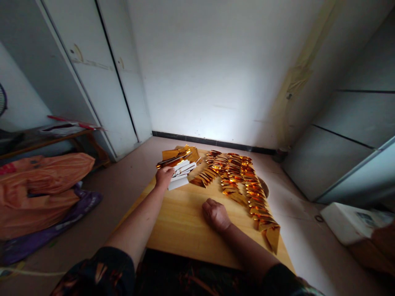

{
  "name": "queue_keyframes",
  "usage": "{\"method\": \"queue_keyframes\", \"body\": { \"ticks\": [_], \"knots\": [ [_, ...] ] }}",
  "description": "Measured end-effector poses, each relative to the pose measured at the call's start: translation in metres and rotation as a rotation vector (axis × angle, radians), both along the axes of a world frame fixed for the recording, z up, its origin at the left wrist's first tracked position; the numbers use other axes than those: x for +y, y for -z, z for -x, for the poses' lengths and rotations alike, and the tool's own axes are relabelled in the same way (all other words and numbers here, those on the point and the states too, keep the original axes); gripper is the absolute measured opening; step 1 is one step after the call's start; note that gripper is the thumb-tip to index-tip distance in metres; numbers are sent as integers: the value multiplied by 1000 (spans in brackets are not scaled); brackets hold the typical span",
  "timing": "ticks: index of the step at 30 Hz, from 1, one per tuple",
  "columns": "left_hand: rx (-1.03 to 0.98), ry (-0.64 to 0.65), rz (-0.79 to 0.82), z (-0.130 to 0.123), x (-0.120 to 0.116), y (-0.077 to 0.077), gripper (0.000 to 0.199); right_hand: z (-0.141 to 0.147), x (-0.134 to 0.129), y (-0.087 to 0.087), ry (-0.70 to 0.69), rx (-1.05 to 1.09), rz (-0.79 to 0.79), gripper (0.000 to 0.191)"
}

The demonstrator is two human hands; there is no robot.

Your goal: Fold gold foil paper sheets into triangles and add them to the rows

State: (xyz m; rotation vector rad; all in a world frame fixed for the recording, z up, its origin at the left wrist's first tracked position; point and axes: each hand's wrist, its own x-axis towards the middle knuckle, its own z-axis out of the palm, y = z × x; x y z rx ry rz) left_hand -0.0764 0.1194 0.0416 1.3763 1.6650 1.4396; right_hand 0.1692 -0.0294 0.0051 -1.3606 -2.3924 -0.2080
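My left hand (164,176) is closed at the near left end of a pile of white folded papers (184,167), its fingertips pinching a white sheet there. Just behind that pile lie loose gold foil sheets (179,156). My right hand (215,213) rests on the wooden table (179,222) as a loose fist, with nothing showing in it. To its right and beyond it, folded gold foil pieces (254,197) stand in long overlapping rows. A shorter row of gold pieces (205,177) sits between the white papers and the long rows.
Against the far wall the table's end comes near the dark skirting. An orange bag (46,185) and a purple bag (74,213) lie on the floor at left, by a low wooden bench (61,139). A white box (348,224) stands at right, near a grey cabinet (339,139).
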Motion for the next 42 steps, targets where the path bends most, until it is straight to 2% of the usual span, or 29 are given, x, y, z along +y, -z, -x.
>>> {"method": "queue_keyframes", "body": {
  "ticks": [6, 15, 26, 36, 42],
  "knots": [
    [-137, -41, -1, -2, -1, 6, 25, 1, 0, 2, 1, 20, -2, 19],
    [-282, -47, 6, 2, -5, -1, 33, 0, 0, 1, -6, 31, -21, 19],
    [-199, -71, -9, 4, -3, 2, 25, 2, -1, -3, 13, -10, 20, 16],
    [-135, -124, -102, 6, -4, -4, 32, 1, -1, -3, 8, 0, 17, 18],
    [-280, -136, -111, 5, -5, -10, 37, 1, -1, -3, 10, 3, 7, 17]
  ]
}}
